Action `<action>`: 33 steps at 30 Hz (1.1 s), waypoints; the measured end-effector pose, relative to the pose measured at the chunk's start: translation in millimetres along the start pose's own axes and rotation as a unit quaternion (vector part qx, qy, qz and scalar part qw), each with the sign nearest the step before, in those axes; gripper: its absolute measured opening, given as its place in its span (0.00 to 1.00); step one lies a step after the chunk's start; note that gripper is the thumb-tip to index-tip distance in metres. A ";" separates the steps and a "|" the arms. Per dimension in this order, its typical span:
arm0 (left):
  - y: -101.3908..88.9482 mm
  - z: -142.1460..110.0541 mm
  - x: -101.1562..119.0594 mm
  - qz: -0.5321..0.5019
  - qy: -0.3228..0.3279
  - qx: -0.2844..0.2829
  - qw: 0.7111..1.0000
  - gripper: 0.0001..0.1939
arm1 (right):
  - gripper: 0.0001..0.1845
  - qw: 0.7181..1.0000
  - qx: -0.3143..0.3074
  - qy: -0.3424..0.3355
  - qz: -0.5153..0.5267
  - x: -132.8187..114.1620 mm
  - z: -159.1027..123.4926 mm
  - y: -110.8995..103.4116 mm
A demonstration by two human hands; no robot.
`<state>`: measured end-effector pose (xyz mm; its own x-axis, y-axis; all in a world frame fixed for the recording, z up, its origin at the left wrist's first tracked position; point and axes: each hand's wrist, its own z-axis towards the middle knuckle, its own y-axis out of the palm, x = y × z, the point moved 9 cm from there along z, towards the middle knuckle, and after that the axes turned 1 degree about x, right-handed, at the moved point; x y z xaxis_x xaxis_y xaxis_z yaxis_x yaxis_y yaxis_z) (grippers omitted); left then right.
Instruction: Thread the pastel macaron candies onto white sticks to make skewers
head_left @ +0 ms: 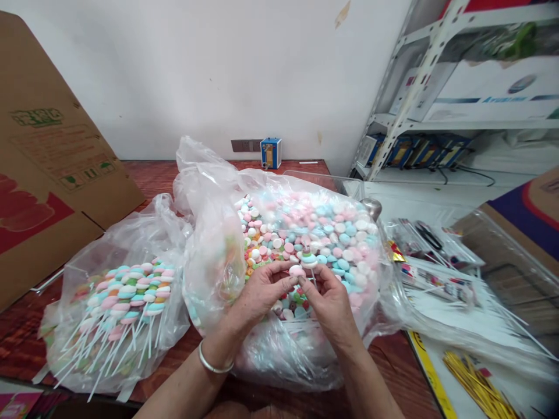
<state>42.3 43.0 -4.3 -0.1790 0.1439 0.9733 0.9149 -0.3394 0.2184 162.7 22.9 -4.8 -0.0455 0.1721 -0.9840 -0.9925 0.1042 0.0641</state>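
Observation:
Both my hands are over a large open plastic bag (213,250) of loose candies. My left hand (264,288) pinches a pink-and-white marshmallow candy (297,271) between thumb and fingertips. Close beside it, my right hand (329,299) grips a candy skewer (308,260), a thin white stick with white, blue and green pieces stacked near its top. The two hands almost touch. Around them lie many pink, blue and white round candies (343,265), with small orange and green ring-shaped ones (253,256) to the left.
To the left, a plastic bag (157,221) holds finished-looking candy skewers (131,297) with their sticks toward me. A cardboard box (52,151) stands beyond it. On the right are bagged white sticks (471,308), yellow ties (478,387) and a metal shelf (406,125). A small blue box (271,153) stands against the wall.

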 end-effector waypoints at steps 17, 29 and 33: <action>-17.5 -1.8 -10.3 0.000 -0.045 0.032 0.998 0.23 | 0.16 0.996 -0.031 0.061 -0.055 1.5 -16.7 -5.0; -36.2 4.1 -6.7 0.032 0.013 0.152 0.988 0.22 | 0.22 0.979 -0.084 0.098 -0.156 -9.0 -64.7 3.7; -31.2 2.5 -8.2 0.043 0.015 0.130 0.990 0.20 | 0.25 0.978 -0.097 0.171 -0.076 8.8 -68.7 6.4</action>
<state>16.1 54.8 -19.2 -0.1025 0.0958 0.9901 0.9888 -0.0987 0.1119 148.1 -42.2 -24.5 0.1019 -0.1717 -0.9799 -0.9921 -0.0904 -0.0873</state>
